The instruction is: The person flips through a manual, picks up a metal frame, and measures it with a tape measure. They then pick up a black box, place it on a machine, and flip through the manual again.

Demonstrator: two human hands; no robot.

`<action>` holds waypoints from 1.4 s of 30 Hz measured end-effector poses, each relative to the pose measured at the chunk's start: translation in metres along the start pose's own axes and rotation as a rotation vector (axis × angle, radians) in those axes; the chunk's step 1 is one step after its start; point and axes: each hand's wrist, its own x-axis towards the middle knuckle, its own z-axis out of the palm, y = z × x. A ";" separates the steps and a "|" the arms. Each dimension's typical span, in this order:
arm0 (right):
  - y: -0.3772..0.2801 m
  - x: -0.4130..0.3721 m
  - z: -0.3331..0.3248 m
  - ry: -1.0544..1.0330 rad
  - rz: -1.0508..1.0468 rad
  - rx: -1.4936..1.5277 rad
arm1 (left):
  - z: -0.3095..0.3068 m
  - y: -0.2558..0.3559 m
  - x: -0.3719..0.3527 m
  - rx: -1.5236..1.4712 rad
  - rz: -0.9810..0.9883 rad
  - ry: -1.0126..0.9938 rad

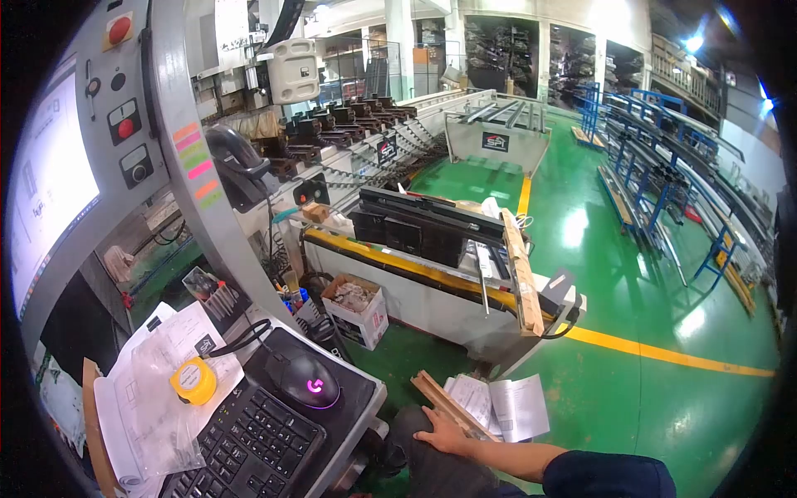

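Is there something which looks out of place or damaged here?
Slightly odd: the open booklet lies low near the right hand, away from the papers beside the keyboard. What supports it is unclear. Nothing looks clearly damaged.

Brightly lit workshop with a glossy green floor [697,415] marked by yellow lines [664,352]. Blue metal racks [724,242] stand at right; pale columns [399,37] rise behind, and a ceiling light [693,43] glares.
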 end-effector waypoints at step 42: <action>-0.003 -0.003 -0.001 0.027 -0.012 -0.017 | -0.010 0.008 -0.007 -0.041 0.038 -0.081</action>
